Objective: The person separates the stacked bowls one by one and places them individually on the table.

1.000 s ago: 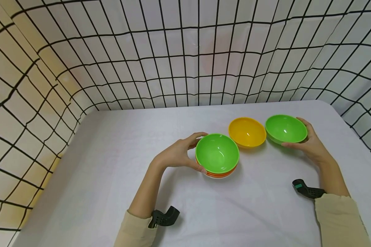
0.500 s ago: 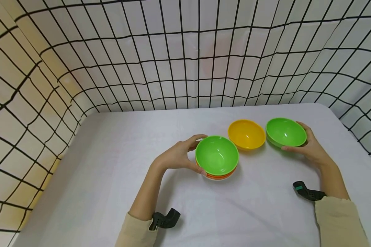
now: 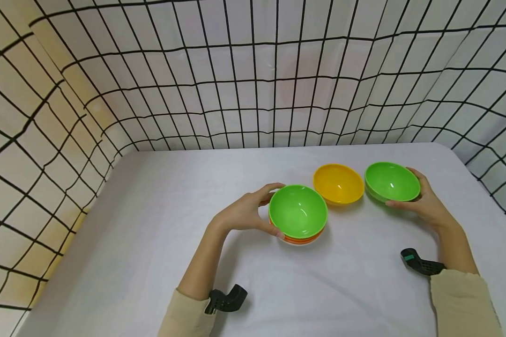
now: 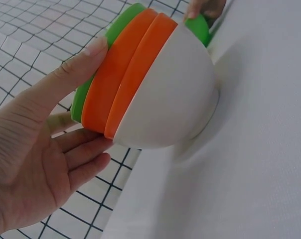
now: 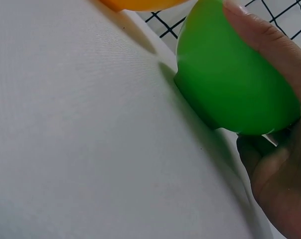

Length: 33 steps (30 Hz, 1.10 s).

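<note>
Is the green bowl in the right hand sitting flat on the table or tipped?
Flat: the green bowl is upright and empty; in the right wrist view its base meets the table. The right hand cups its side.

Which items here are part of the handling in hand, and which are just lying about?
In hand: stack of bowls gripped by the left hand; single green bowl held by the right hand.

Lying about: yellow bowl between them, untouched; white table; grid backdrop.
</note>
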Each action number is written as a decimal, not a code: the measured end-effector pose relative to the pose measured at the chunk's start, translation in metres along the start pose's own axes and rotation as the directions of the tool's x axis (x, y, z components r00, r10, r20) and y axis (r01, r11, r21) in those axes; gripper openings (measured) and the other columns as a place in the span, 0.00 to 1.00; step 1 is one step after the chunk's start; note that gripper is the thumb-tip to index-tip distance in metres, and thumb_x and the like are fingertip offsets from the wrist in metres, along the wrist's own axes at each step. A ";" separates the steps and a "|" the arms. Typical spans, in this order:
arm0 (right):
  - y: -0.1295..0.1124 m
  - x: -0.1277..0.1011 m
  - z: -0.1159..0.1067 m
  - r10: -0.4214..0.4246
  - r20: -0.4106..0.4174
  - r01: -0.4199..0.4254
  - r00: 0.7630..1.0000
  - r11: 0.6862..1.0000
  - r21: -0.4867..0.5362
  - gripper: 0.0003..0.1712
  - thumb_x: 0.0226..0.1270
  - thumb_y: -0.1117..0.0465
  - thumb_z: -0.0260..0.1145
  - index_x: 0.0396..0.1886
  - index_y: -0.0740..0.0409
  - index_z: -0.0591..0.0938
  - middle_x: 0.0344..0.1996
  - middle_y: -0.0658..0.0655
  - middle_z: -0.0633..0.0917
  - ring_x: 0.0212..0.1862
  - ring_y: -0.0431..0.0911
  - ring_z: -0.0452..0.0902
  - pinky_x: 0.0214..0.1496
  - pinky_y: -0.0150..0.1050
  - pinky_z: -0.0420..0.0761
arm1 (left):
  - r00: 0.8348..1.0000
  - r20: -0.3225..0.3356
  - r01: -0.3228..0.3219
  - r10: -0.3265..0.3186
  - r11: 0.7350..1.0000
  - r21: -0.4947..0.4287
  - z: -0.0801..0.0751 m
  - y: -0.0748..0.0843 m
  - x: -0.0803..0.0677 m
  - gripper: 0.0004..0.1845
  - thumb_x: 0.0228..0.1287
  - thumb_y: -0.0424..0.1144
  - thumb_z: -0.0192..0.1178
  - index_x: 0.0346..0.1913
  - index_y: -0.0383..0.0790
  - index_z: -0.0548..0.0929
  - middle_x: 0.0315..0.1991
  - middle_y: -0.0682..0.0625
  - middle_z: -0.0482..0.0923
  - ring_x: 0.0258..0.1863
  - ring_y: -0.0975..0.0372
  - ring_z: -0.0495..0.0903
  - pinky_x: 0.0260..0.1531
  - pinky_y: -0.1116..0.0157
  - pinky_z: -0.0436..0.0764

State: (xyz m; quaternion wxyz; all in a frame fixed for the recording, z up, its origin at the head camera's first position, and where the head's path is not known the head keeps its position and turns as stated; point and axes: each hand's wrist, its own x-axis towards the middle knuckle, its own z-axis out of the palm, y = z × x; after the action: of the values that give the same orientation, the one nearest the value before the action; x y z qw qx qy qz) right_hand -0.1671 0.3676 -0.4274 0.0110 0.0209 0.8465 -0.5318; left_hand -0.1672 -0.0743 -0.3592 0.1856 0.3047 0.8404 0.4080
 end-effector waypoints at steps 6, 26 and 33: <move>0.000 0.001 0.001 -0.003 0.007 0.003 1.000 1.000 0.012 0.61 0.55 0.62 0.70 0.72 0.37 0.36 0.73 0.56 0.40 0.72 0.56 0.33 0.68 0.63 0.33 | 1.000 0.014 0.008 -0.008 1.000 0.005 -0.002 -0.001 0.000 0.55 0.32 0.54 0.77 0.67 0.63 0.57 0.62 0.58 0.68 0.63 0.59 0.67 0.61 0.56 0.67; 0.017 0.012 -0.045 -0.172 0.029 0.158 0.985 0.951 0.267 0.57 0.57 0.77 0.62 0.72 0.36 0.39 0.73 0.42 0.40 0.72 0.31 0.31 0.68 0.21 0.36 | 0.999 0.044 -0.001 0.001 1.000 0.001 -0.001 -0.002 -0.001 0.55 0.37 0.55 0.75 0.69 0.61 0.52 0.63 0.58 0.67 0.65 0.60 0.64 0.62 0.55 0.66; -0.054 -0.006 -0.023 -0.338 -0.096 0.339 0.936 0.798 0.498 0.50 0.52 0.86 0.57 0.71 0.54 0.52 0.72 0.51 0.50 0.72 0.36 0.38 0.70 0.24 0.35 | 0.999 0.035 -0.003 0.003 1.000 -0.007 0.000 -0.003 -0.002 0.55 0.37 0.53 0.75 0.69 0.60 0.53 0.64 0.57 0.66 0.65 0.60 0.64 0.63 0.56 0.66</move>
State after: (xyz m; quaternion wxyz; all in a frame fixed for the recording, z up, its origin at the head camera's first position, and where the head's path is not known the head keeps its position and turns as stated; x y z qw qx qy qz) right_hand -0.1632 0.3650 -0.3689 -0.0908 -0.1276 0.6668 -0.7286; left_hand -0.1662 -0.0771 -0.3615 0.2006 0.3124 0.8351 0.4060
